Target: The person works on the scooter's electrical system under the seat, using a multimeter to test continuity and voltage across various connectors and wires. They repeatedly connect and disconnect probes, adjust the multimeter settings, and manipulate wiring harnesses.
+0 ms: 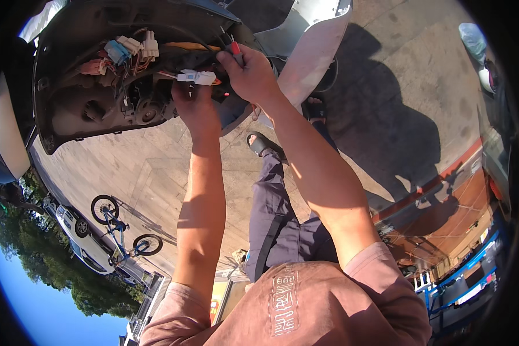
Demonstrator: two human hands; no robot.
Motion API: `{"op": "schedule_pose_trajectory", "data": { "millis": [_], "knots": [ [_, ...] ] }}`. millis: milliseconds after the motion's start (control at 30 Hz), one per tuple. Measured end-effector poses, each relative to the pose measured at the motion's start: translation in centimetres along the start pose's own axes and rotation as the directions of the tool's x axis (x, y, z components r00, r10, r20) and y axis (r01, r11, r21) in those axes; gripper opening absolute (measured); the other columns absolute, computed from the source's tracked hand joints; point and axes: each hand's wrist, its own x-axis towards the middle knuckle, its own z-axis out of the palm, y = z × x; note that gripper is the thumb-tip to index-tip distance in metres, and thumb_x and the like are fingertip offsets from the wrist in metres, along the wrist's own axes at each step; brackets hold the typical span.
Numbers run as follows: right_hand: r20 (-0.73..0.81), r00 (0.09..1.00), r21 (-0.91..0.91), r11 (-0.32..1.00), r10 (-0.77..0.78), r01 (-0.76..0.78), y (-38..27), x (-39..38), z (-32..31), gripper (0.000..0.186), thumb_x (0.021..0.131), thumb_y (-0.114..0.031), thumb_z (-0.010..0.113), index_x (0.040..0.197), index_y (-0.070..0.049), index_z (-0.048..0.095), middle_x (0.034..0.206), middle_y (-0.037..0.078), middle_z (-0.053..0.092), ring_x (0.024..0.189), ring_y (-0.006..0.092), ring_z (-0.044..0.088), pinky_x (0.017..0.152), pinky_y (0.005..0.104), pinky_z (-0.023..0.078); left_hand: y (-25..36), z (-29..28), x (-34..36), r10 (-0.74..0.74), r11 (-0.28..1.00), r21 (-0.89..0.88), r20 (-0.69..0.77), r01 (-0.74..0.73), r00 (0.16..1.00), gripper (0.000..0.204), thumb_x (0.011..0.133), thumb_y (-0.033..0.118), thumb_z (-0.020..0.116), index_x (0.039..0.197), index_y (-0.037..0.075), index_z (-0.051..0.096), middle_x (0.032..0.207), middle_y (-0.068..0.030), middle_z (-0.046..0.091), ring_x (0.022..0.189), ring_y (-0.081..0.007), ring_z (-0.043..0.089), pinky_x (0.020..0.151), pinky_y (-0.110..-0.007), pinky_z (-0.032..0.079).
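Note:
My left hand (196,111) pinches a white plastic wire connector (196,77) whose wires run into the open dark plastic body panel (69,98) of a vehicle. Close beside it, my right hand (254,76) is closed around a small red-handled piece (236,49) with a thin tip pointing up and away; its exact kind is unclear. Left of my hands hang several loose connectors, among them a blue connector (117,52), a cream connector (150,45) and a reddish connector (93,67). An orange-wrapped cable (193,46) crosses behind them. My left fingertips are partly hidden.
A pale curved body panel (311,57) stands right of my right forearm. Paved ground (150,167) lies below, with my sandalled foot (262,142) on it. Farther off are a blue bicycle (121,228), a white car (78,236) and blue shelving (464,277).

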Motion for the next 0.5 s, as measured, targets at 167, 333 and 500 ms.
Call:
{"op": "schedule_pose_trajectory", "data": {
  "millis": [167, 333, 500],
  "knots": [
    [-0.11, 0.98, -0.097, 0.983, -0.168, 0.158, 0.3, 0.4, 0.1, 0.023, 0.086, -0.023, 0.067, 0.078, -0.003, 0.057, 0.059, 0.011, 0.056, 0.058, 0.0338, 0.055, 0.055, 0.0394, 0.043, -0.2, -0.8, 0.2, -0.125, 0.989, -0.091, -0.052, 0.12, 0.991, 0.038, 0.085, 0.002, 0.064, 0.118, 0.003, 0.045, 0.111, -0.0105, 0.057, 0.093, -0.0214, 0.062, 0.076, -0.034, 0.052],
    [-0.124, 0.961, -0.222, 0.951, -0.247, 0.216, -0.1, 0.7, 0.0, 0.023, 0.084, -0.02, 0.067, 0.075, -0.004, 0.053, 0.058, 0.013, 0.053, 0.06, 0.0366, 0.054, 0.056, 0.042, 0.043, 0.0, -1.6, 0.0, -0.195, 0.981, -0.035, -0.088, 0.192, 0.977, 0.034, 0.083, 0.0, 0.053, 0.116, 0.003, 0.047, 0.106, -0.0119, 0.06, 0.086, -0.0233, 0.065, 0.069, -0.033, 0.052],
    [-0.062, 0.983, -0.178, 0.971, -0.172, 0.159, -0.5, 0.7, -0.9, 0.017, 0.083, -0.016, 0.064, 0.076, -0.004, 0.054, 0.065, 0.015, 0.057, 0.065, 0.0376, 0.056, 0.059, 0.044, 0.043, 0.2, -1.9, 0.5, -0.25, 0.956, -0.148, 0.036, 0.253, 0.968, 0.037, 0.081, -0.002, 0.05, 0.118, 0.004, 0.048, 0.104, -0.0124, 0.061, 0.084, -0.0245, 0.065, 0.066, -0.032, 0.051]
  ]
}}
